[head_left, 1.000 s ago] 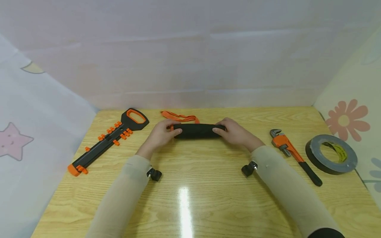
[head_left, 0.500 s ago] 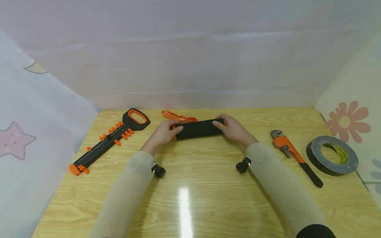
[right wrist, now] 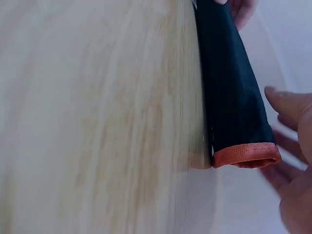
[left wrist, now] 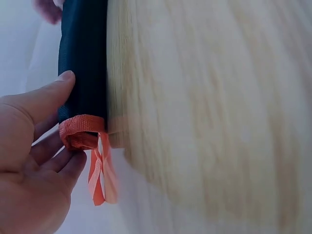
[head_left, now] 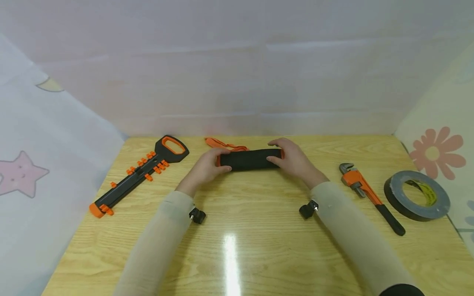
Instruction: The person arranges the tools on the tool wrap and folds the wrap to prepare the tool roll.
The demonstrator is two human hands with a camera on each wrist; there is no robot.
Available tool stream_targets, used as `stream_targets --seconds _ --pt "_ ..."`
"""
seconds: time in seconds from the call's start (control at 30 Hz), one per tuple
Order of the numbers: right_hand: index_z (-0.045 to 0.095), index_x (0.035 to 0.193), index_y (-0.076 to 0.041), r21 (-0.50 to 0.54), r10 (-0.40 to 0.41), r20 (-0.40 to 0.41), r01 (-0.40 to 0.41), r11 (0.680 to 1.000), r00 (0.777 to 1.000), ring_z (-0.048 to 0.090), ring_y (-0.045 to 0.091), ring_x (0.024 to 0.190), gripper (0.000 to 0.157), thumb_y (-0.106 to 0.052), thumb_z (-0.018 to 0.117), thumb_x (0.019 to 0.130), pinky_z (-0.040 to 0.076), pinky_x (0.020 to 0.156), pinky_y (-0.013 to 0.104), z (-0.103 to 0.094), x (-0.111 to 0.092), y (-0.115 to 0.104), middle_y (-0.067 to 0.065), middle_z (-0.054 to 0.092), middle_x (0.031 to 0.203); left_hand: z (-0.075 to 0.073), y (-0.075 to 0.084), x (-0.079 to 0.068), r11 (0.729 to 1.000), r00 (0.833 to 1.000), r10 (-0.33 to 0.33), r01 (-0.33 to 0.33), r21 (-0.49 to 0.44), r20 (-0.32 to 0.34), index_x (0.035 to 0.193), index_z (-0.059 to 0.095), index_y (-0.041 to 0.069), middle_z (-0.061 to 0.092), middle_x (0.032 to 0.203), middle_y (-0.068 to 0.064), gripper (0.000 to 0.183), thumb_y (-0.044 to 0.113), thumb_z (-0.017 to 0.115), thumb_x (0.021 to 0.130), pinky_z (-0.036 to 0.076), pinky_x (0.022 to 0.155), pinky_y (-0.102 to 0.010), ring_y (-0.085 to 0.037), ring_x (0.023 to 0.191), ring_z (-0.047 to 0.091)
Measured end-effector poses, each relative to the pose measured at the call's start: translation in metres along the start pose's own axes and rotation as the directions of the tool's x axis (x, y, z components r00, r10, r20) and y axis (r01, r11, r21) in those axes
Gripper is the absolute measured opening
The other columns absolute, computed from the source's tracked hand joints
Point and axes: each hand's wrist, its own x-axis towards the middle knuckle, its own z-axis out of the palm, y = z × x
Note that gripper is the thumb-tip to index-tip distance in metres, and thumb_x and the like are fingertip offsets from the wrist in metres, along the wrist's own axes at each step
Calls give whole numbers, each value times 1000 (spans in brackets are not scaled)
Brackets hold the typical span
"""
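Observation:
A black fabric roll (head_left: 249, 160) with orange edging lies crosswise near the back of the table, an orange tie strap (head_left: 222, 144) trailing behind it. My left hand (head_left: 208, 166) grips its left end. In the left wrist view the thumb (left wrist: 61, 85) rests on the cloth and the fingers curl under the orange-bound opening. At the right end my right hand (head_left: 292, 160) is spread around the roll, its forefinger raised behind. The right wrist view shows that thumb (right wrist: 285, 103) just off the cloth, with the other fingers partly hidden beyond the edging.
To the left lies a long black rack (head_left: 129, 183) with orange clips and a loop handle. An orange pipe wrench (head_left: 364, 187) and a large roll of grey tape (head_left: 398, 201) lie on the right. A draped wall (head_left: 240, 94) closes off the table's back edge.
The roll tilts up at its right end half a second ago and now lies nearly level. My right fingers have loosened and spread from it, while the left hand keeps its hold.

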Motion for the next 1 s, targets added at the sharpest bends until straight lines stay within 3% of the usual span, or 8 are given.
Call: stream_targets --seconds 0.17,0.4,0.6,0.7,0.77,0.8,0.87,1.0 --pt "60 151 -1 -110 -149 51 154 982 988 52 40 149 55 -21 77 102 43 124 57 0 -9 -4 18 56 158 1 -3 -1 1000 1000 8 -8 27 -11 157 56 15 50 166 -8 63 24 80 100 37 128 -58 -35 158 43" --pt "57 155 -2 -147 -123 52 130 981 991 52 38 150 57 -19 75 103 45 123 55 1 -12 -3 16 56 159 1 0 1 999 1000 17 -17 50 -1 159 55 15 53 165 -9 62 28 77 103 40 127 -56 -34 156 46" --pt "57 157 -7 -77 -63 66 68 995 996 49 39 153 58 -22 74 104 44 123 58 -3 -11 3 15 54 163 1 1 7 999 1000 -4 3 51 17 160 56 19 56 163 -8 61 33 76 104 45 123 -55 -31 150 53" --pt "57 157 -6 -44 -58 74 61 997 996 56 40 145 58 -22 74 105 46 121 58 -5 -12 7 15 55 162 2 0 8 999 999 -28 28 32 29 159 57 22 68 140 -12 60 35 76 103 54 104 -50 -32 115 66" --pt "57 157 -6 -32 -63 77 66 997 995 59 40 142 58 -22 74 104 48 119 58 -5 -12 10 16 56 161 3 1 8 999 998 -43 42 20 37 158 57 22 70 113 -14 59 35 76 103 53 85 -46 -30 88 60" --pt "57 157 -6 -24 -61 80 63 998 995 59 40 142 58 -22 74 104 48 119 58 -6 -12 11 16 56 160 3 1 8 999 998 -48 48 15 39 158 58 22 69 112 -13 59 35 76 104 50 82 -44 -28 85 57" --pt "57 157 -7 -6 -53 85 54 999 995 59 39 142 58 -23 75 104 49 118 58 -6 -12 13 15 57 160 4 2 8 998 997 -58 57 5 46 158 57 22 61 88 -11 58 34 75 104 44 71 -41 -24 72 48" --pt "57 158 -9 15 -29 94 28 1000 995 52 39 149 58 -23 75 104 47 120 59 -7 -14 14 15 56 161 4 4 8 998 997 -60 60 5 54 158 57 22 57 81 -3 57 34 74 105 42 68 -36 -20 69 46"
